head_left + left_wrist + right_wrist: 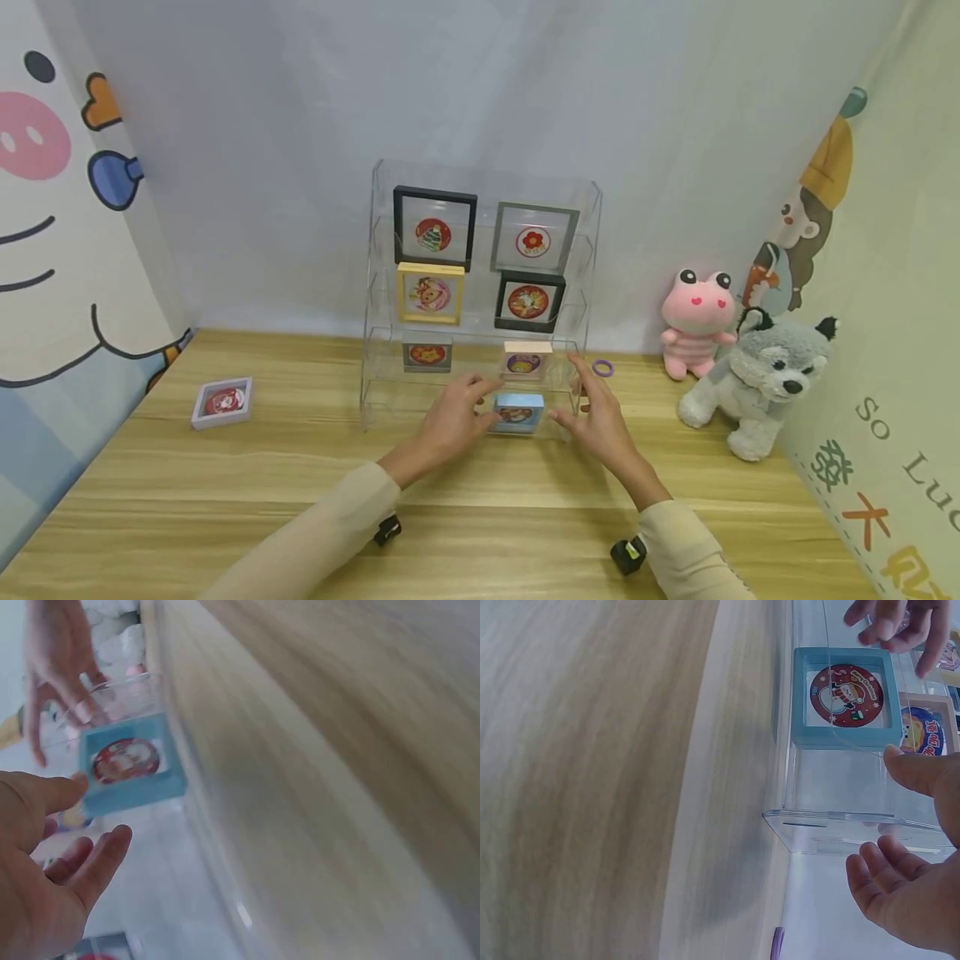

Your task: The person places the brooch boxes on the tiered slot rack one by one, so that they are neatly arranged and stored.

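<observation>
A light blue square frame point(518, 414) with a round red badge inside stands on the lowest tier of a clear tiered display rack point(367, 367). My left hand point(454, 419) is at its left side, fingers loosely bent. In the left wrist view the thumb point(64, 792) reaches the frame's edge; whether it touches, I cannot tell. On the other side my right hand point(602, 421) spreads its thumb and fingers around the rack's right edge. Its thumb point(911, 769) points at the blue frame's corner, and neither hand grips it. Just above sits a pale pink frame point(527, 361).
Higher tiers carry several frames, including a black one point(435, 227), a grey one point(534, 238) and a yellow one point(430, 293). A white frame point(222, 402) lies at the left. Right of the rack are a purple ring point(603, 368), a pink plush frog point(697, 321) and a grey plush dog point(761, 383).
</observation>
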`<state>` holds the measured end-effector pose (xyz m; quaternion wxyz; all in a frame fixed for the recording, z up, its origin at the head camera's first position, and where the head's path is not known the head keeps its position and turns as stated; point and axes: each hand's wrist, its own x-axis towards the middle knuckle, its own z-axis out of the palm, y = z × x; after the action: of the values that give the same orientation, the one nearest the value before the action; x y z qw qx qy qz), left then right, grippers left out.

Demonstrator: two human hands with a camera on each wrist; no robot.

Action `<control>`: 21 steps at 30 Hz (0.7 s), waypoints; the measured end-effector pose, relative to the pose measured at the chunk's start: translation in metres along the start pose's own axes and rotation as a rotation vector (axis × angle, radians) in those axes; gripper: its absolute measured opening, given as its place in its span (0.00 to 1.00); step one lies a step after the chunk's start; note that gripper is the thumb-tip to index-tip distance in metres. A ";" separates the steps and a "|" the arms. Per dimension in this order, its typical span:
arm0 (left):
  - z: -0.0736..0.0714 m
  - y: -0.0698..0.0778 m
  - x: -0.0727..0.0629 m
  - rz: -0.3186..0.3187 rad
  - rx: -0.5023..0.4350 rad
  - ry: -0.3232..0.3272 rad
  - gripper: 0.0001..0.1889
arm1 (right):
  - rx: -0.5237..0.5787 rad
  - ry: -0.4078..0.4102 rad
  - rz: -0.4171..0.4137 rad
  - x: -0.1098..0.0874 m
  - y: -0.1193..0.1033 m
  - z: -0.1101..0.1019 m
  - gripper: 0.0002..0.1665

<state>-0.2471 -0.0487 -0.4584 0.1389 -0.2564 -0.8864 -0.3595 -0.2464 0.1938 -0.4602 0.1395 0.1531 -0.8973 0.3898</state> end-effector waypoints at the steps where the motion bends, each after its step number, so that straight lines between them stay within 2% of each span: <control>1: -0.006 0.000 -0.001 0.020 -0.011 0.011 0.25 | 0.002 0.001 0.000 0.000 0.000 0.000 0.51; 5: -0.034 -0.008 -0.008 0.093 -0.029 0.065 0.23 | 0.003 0.001 0.000 0.000 0.000 0.000 0.52; 7: -0.053 -0.016 -0.011 0.097 -0.034 0.073 0.22 | 0.004 0.000 -0.002 0.001 0.000 0.000 0.52; 14: -0.122 -0.056 -0.029 -0.038 -0.063 -0.015 0.22 | 0.005 0.005 -0.002 0.000 -0.001 0.000 0.52; 17: -0.150 -0.071 -0.038 -0.104 -0.072 0.007 0.22 | 0.000 0.006 -0.007 0.000 -0.001 0.000 0.53; 21: -0.183 -0.093 -0.050 -0.186 -0.048 0.073 0.22 | 0.000 0.012 -0.015 0.000 -0.001 0.001 0.53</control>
<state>-0.2454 -0.2530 -0.4041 0.1310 -0.1629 -0.8918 -0.4012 -0.2463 0.1928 -0.4602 0.1476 0.1576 -0.8953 0.3897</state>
